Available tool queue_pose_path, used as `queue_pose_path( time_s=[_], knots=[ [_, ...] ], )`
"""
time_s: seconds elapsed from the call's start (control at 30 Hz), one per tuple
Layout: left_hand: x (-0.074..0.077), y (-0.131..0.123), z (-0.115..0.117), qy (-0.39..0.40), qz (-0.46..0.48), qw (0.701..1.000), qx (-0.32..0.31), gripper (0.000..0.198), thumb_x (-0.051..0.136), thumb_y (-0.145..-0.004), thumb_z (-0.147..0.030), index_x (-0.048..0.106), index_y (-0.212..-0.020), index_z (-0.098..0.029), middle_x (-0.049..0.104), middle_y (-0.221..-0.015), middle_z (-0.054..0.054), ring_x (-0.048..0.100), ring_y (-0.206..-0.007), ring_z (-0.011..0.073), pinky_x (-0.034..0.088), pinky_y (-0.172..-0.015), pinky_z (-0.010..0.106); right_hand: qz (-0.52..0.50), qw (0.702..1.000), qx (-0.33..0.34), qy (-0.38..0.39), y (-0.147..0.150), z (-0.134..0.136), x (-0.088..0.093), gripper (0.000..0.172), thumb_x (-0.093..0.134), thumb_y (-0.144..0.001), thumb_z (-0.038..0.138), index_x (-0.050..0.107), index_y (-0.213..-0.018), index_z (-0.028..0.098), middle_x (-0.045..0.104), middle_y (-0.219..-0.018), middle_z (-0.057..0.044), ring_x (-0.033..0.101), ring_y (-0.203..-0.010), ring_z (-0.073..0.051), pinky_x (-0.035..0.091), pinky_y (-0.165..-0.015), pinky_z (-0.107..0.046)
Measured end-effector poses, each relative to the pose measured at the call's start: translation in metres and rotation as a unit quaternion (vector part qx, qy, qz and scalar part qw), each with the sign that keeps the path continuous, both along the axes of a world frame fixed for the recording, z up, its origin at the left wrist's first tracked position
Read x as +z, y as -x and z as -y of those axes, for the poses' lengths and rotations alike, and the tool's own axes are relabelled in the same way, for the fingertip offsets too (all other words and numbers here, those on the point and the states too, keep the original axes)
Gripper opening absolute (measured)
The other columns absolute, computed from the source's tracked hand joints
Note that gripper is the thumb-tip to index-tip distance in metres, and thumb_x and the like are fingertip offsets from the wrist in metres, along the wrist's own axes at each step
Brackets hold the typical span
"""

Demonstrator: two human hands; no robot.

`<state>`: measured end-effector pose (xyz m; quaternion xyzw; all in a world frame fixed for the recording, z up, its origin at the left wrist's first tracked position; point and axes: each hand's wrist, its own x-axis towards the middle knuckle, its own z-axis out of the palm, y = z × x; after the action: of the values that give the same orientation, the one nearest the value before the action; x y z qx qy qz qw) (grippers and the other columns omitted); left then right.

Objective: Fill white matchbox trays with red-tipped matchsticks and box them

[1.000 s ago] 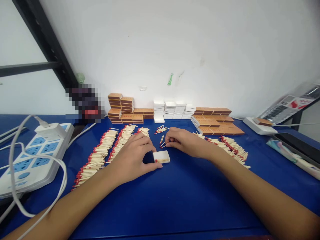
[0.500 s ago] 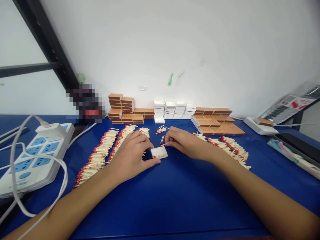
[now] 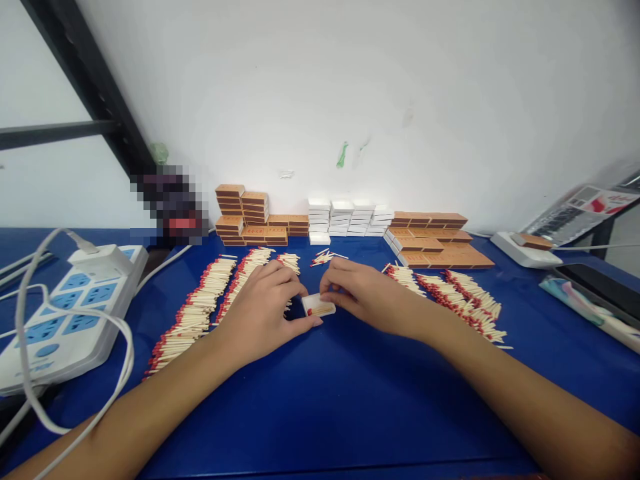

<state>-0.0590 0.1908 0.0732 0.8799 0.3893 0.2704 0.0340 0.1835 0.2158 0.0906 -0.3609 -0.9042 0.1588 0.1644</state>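
Note:
My left hand (image 3: pixel 273 297) grips a small white matchbox tray (image 3: pixel 313 302) by its left end, thumb in front and fingers behind. A few red-headed matchsticks (image 3: pixel 320 310) lie in the tray along its front side. Over the tray's right end, my right hand (image 3: pixel 355 287) has thumb and fingertips pinched together on a matchstick, which the fingers mostly hide. Behind that hand is a small loose heap of matchsticks (image 3: pixel 324 257). Rows of matchsticks (image 3: pixel 200 303) lie left of the tray, and more piles of matchsticks (image 3: pixel 463 300) spread to the right.
Brown matchboxes (image 3: pixel 255 207) stand stacked at the back left, white trays (image 3: pixel 340 219) in the middle, more brown matchboxes (image 3: pixel 435 243) at the right. A power strip (image 3: pixel 80 300) with looping cables sits left. A dark phone (image 3: pixel 600 290) lies right on the blue table (image 3: pixel 320 413).
My right hand has moved left and slightly nearer, from beside the tray's far right corner to over it, carrying a matchstick. My left hand keeps the tray in place.

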Motion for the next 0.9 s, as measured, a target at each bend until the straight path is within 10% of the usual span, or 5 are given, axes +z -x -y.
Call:
queue_pose_path(
  time_s=[0.23,0.9],
  knots=[
    [0.001,-0.001,0.002,0.006,-0.008,1.0,-0.025,0.03,0.083,-0.087,-0.049,0.074,-0.095,-0.021,0.072,-0.099,0.005,0.062,-0.104,0.0269,0.049,-0.094,0.045,-0.028,0.999,0.004,-0.024,-0.014,-0.025,-0.006,0.024,0.054,-0.103,0.017,0.072,-0.117,0.026,0.064,-0.116,-0.011,0.055,-0.118,-0.028,0.047,-0.105,-0.047],
    [-0.002,0.002,-0.001,-0.018,-0.004,1.0,0.005,0.035,0.084,-0.085,-0.051,0.074,-0.099,-0.02,0.073,-0.101,0.005,0.062,-0.102,0.0264,0.05,-0.094,0.046,0.006,0.999,0.002,-0.034,-0.003,0.0,0.006,0.014,0.054,-0.107,0.03,0.062,-0.098,0.023,0.06,-0.109,-0.01,0.057,-0.105,-0.026,0.05,-0.089,-0.04]
  ],
)
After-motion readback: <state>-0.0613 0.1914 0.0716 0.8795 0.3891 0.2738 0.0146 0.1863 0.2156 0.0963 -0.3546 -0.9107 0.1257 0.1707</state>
